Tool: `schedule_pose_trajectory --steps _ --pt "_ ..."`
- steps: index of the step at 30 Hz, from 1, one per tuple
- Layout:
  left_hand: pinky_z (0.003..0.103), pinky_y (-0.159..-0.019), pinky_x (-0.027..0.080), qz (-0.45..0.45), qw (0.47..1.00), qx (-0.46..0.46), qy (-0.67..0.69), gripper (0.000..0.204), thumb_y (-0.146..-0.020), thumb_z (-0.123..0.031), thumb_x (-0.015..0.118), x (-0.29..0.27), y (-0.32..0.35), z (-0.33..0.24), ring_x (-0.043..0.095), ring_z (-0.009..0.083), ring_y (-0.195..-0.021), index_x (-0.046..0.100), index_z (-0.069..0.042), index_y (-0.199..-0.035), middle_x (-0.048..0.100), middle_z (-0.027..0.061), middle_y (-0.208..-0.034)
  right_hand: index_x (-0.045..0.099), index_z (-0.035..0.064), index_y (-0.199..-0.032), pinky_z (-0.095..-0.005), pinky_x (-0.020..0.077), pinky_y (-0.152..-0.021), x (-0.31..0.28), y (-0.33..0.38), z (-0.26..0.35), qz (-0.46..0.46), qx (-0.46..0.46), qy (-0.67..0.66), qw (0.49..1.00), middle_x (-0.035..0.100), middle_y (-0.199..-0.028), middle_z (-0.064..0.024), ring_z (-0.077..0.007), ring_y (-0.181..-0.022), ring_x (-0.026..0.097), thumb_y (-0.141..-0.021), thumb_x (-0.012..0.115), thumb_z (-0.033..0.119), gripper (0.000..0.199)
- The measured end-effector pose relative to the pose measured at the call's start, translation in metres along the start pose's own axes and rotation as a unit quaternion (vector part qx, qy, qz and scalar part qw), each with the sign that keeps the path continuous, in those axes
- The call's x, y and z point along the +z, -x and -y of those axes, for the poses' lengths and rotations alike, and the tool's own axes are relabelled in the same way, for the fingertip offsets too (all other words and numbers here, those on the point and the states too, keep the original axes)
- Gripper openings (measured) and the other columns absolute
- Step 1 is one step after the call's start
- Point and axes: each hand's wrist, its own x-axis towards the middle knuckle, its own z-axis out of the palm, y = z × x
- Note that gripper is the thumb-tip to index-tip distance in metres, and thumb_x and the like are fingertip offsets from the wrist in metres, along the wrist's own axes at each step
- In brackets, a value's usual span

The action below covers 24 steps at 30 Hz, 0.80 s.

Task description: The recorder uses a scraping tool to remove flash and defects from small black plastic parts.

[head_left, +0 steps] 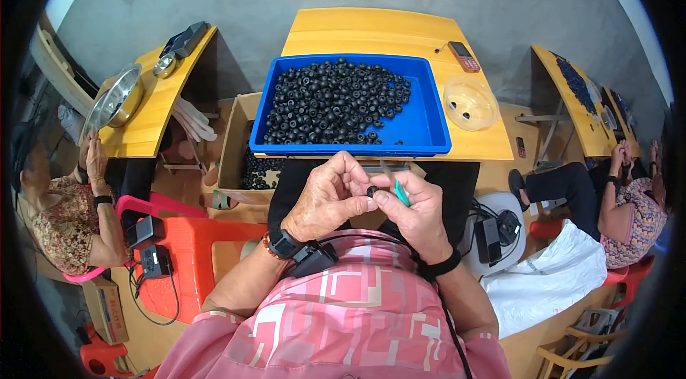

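Two hands meeting just below the table edge, fingertips nearly touching; left hand [327, 197] curling closed and pinching a small black round piece [371, 192] between thumb and forefinger; right hand [416, 213] closing around a thin teal tool [401, 192], tip pointing up beside the piece. Judging by look alone — light, hard, smooth and rounded, so probably prone to rolling or slipping; gripping best across its sides with the fingertip pads, keeping the middle free. Moving outward: sitting straight ahead, a blue tray [426, 132] carrying a heap of many like black pieces [332, 101], resting on a yellow table [371, 30]; lying to the tray's right, a clear shallow bowl [470, 101] holding what looks like two or so dark pieces; standing to the left below the table, a cardboard box [237, 146] with more black pieces inside. Working at neighbouring yellow tables on either side — other people, hands busy with own things.
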Motion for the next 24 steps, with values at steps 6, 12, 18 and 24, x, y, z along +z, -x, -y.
schedule_pose_trajectory --steps 6,12,18,24 --pt "0.021 -0.073 0.051 0.008 0.998 -0.058 0.038 0.031 -0.083 0.005 0.079 -0.006 0.002 0.002 0.057 0.0030 -0.081 0.054 -0.007 -0.096 0.059 -0.0035 -0.090 0.070 0.0007 -0.104 -0.0214 0.0477 -0.069 -0.008 -0.002 0.001 0.045 0.007 0.034 0.998 0.066 -0.084 0.0036 -0.0025 -0.076 0.055 -0.090 0.073 0.004 0.015" --pt "0.026 -0.086 0.054 0.012 0.995 -0.089 0.034 0.033 -0.079 0.008 0.080 -0.006 0.003 0.001 0.062 0.0098 -0.096 0.054 -0.006 -0.095 0.060 0.0011 -0.094 0.069 0.0017 -0.100 -0.0211 0.0458 -0.065 -0.008 -0.001 0.004 0.058 0.003 0.058 0.997 0.062 -0.078 0.0066 -0.0016 -0.072 0.051 -0.090 0.075 0.008 0.013" --pt "0.022 -0.076 0.053 0.016 0.987 -0.055 0.151 0.020 -0.090 0.001 0.072 -0.006 0.005 0.008 0.061 0.0078 -0.083 0.057 -0.006 -0.100 0.062 0.0007 -0.093 0.069 0.0021 -0.102 -0.0207 0.0479 -0.068 -0.001 -0.001 0.003 0.033 0.005 0.015 0.999 0.066 -0.082 0.0045 -0.0020 -0.074 0.055 -0.089 0.076 0.007 0.016" --pt "0.025 -0.076 0.053 0.007 0.958 -0.103 0.267 0.013 -0.096 -0.007 0.067 -0.003 0.005 0.008 0.065 0.0121 -0.086 0.061 -0.003 -0.106 0.069 0.0094 -0.103 0.068 0.0024 -0.105 -0.0206 0.0502 -0.070 0.002 0.004 0.002 0.011 -0.025 0.017 1.000 0.069 -0.087 0.0026 -0.0028 -0.077 0.059 -0.087 0.077 0.003 0.020"
